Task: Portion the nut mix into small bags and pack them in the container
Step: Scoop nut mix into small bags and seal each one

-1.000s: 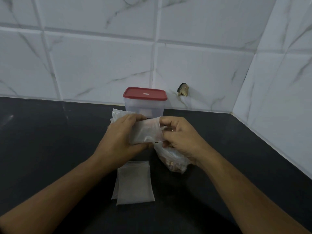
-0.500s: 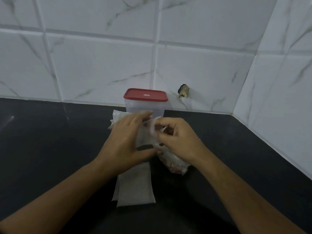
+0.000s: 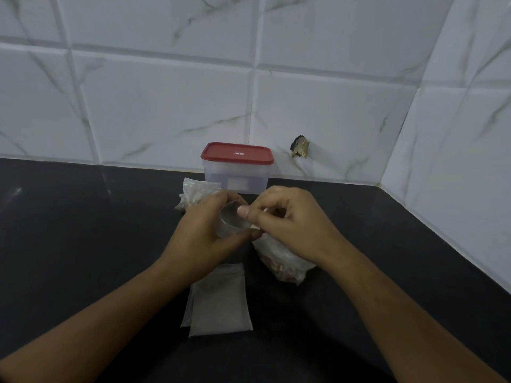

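Note:
Between my hands I hold a small clear bag with its mouth pulled into a round opening. My left hand wraps its left side and my right hand pinches its right rim with thumb and forefinger. Under my right wrist lies a larger plastic bag of nut mix on the black counter. A flat stack of empty small bags rests in front of my hands. Behind them stands the clear container with its red lid on.
Another crumpled plastic bag lies left of the container, partly behind my left hand. White marble tiles close off the back and right side of the counter. A chipped hole marks the back wall.
The small bag was flat between my hands; its mouth is now spread open. My right thumb has moved onto the rim.

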`<state>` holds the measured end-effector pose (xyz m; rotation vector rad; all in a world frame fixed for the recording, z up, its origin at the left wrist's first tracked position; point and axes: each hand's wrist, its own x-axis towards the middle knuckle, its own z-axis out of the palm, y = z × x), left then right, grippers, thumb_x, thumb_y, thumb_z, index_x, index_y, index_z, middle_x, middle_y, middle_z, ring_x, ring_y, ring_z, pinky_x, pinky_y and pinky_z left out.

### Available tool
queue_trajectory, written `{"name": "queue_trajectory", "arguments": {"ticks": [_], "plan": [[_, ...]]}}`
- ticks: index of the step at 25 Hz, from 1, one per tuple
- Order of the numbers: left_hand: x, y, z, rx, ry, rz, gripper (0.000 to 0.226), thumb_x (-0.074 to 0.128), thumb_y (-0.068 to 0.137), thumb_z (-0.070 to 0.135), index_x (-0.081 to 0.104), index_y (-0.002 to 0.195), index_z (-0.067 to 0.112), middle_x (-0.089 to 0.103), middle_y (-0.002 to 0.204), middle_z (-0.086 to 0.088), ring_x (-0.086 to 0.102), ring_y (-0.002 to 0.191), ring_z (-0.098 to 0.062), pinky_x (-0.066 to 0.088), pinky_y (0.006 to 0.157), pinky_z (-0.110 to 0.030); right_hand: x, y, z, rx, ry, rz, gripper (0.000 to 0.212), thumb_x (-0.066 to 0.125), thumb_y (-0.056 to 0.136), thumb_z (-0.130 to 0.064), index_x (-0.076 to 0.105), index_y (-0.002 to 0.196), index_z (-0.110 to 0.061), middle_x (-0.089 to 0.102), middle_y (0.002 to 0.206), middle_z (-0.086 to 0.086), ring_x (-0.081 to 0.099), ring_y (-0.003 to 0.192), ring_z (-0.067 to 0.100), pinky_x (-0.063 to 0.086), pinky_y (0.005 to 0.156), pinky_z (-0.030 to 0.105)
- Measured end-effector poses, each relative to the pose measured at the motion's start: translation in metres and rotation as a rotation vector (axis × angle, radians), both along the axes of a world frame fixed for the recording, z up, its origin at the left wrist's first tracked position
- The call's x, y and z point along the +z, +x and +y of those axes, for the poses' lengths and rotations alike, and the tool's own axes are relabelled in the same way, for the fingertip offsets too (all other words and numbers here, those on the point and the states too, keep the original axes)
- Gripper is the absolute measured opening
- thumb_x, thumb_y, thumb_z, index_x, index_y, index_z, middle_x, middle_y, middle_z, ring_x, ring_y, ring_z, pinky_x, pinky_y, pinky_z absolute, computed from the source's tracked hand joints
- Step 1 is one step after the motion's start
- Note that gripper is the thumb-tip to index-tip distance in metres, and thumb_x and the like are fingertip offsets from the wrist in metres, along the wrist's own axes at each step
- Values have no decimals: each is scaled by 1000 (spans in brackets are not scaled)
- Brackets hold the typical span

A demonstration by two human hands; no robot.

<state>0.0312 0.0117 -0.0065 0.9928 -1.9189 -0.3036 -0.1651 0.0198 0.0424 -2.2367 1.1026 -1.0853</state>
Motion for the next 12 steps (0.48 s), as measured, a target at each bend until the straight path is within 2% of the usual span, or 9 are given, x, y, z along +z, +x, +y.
{"name": "queue_trajectory", "arguments": {"ticks": [2,3,6,9,12], "plan": [[0,0,1,23,31,61,45,75,80,56,63,115,32,67,109,19,64,104,-1,56,86,-30,10,-14,-2,-40,17,-148,14,71,96,-34,80,96,-23,74,87,-6,69,75,12,55,66,22],[0,0,2,36,49,78,48,74,77,59,63,116,32,67,109,19,64,105,1,55,87,-27,13,-25,-6,-91,-17,-158,14,71,96,-34,80,96,-24,74,85,-6,69,76,11,55,66,20],[-3,1,2,44,105,76,53,71,75,68,61,116,36,66,110,21,62,107,4,53,87,-23,7,-65,-19,-259,-52,80,12,72,94,-39,79,95,-30,73,85,-14,67,80,3,55,73,26],[-5,1,1,35,149,77,57,69,73,78,60,115,41,65,110,22,62,106,5,52,84,-22,-4,-93,-28,-318,114,339,19,73,90,-48,77,101,-33,70,92,-13,65,86,3,58,81,36],[-8,1,0,46,169,72,59,67,71,79,59,116,42,66,111,22,63,107,3,54,84,-25,-7,-96,-31,-298,193,512,18,73,92,-42,76,108,-33,65,96,-12,62,88,6,56,80,34]]}}
